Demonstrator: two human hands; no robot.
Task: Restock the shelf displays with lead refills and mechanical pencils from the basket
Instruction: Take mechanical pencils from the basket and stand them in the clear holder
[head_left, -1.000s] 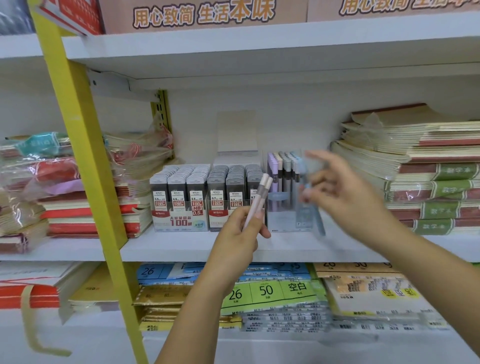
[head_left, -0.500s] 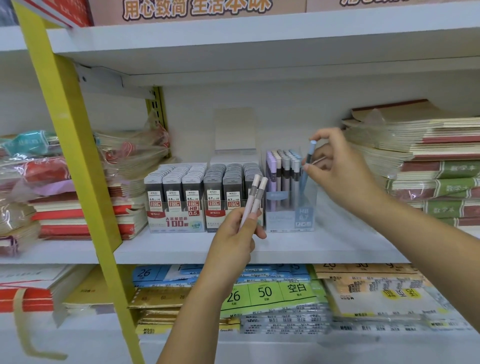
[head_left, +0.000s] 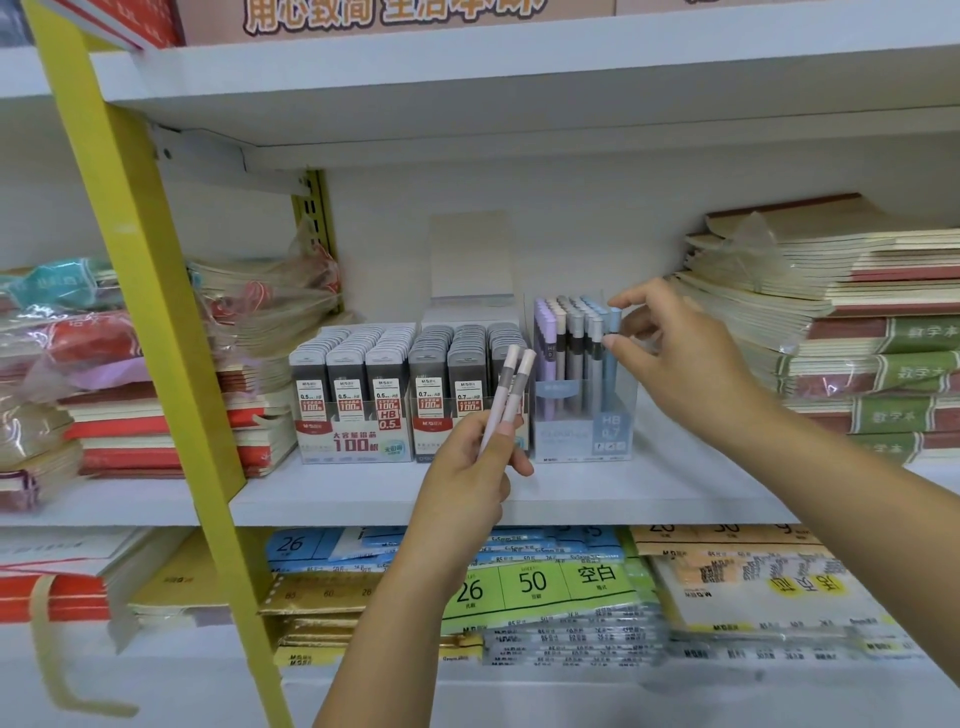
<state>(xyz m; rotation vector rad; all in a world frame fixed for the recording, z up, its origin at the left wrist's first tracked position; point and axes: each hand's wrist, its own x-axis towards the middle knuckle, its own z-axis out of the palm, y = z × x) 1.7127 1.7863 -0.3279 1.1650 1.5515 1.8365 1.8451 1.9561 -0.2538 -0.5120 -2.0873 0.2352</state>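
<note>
White metal shelf board (head_left: 675, 493) at mid height, white back wall, another board above. Yellow upright post (head_left: 156, 312) slants across the left.

Left hand (head_left: 467, 473): raised in front of the shelf, fingers curled round the lower ends of two pale pink mechanical pencils (head_left: 506, 395), tips pointing up and slightly right, side by side and touching.

Right hand (head_left: 685, 353): reaches in from the right, wrist bent, forefinger and thumb pinching the top of a blue mechanical pencil (head_left: 614, 332). That pencil stands upright at the right end of the clear plastic pencil display box (head_left: 582, 421), beside rows of lilac, grey and blue pencils.

Just left of that box, touching it: two lead refill trays (head_left: 358, 415), packed with flat grey cases, labelled 0.5 and 0.7.

Far right: stacked paper notebooks (head_left: 857, 338), green and red spines. Far left: notebooks in crinkled plastic wrap (head_left: 130, 364). Lower shelf: flat packs of loose-leaf paper (head_left: 545, 587), blue, green and yellow labels.
</note>
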